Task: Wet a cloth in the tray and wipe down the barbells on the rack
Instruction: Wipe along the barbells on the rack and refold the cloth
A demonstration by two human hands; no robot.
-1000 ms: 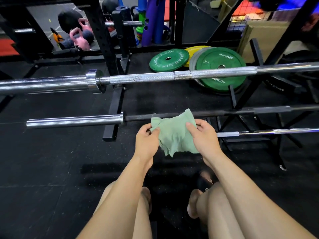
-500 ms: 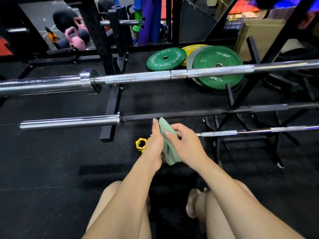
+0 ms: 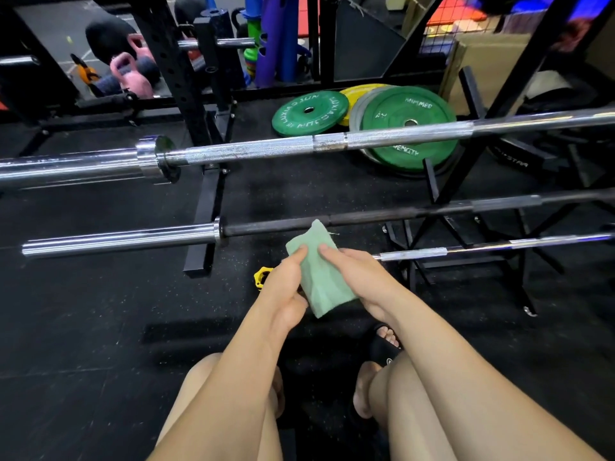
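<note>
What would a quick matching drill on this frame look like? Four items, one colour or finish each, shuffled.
Items:
1. cloth
2. top barbell
3. collar clip
4. kettlebell

Colours:
A. pink
B. pale green
C. yellow
D. chrome

Pairs: 1-B, 2-D, 3-C, 4-A. The left hand and right hand both hold the cloth.

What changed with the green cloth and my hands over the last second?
The green cloth went from spread open to folded into a narrow pad. Both hands drew together: the left hand and right hand now pinch it from either side. A yellow collar on the floor came into view. The barbells stayed on the rack, untouched.
</note>
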